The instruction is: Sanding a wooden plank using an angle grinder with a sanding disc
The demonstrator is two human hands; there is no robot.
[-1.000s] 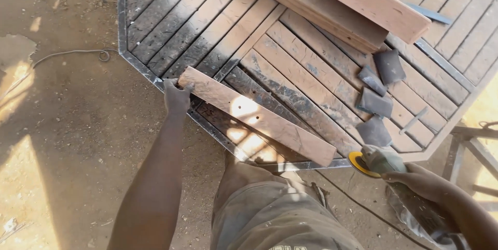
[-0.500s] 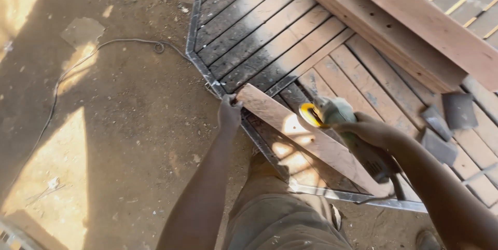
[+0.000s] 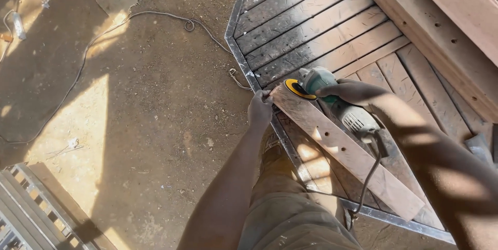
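Observation:
A long wooden board (image 3: pixel 353 156) with small drilled holes lies slantwise along the metal-framed edge of a slatted wooden platform (image 3: pixel 311 27). My left hand (image 3: pixel 260 109) grips the board's near-left end. My right hand (image 3: pixel 353 92) holds a green angle grinder (image 3: pixel 332 99) by its body. The grinder's yellow disc (image 3: pixel 299 88) rests at the board's left end, close to my left fingers. Its cord (image 3: pixel 369 177) hangs down over the board toward my legs.
Thick timber beams (image 3: pixel 441 27) lie across the platform at the upper right. A thin cable (image 3: pixel 104 37) snakes over the dirt ground on the left. A slatted metal frame (image 3: pixel 36 203) sits at the bottom left corner. A grey block (image 3: pixel 480 146) shows at the right edge.
My right hand has brought the grinder from the board's right end to its left end. The view has shifted, so the platform now sits further right. My left hand keeps hold of the board.

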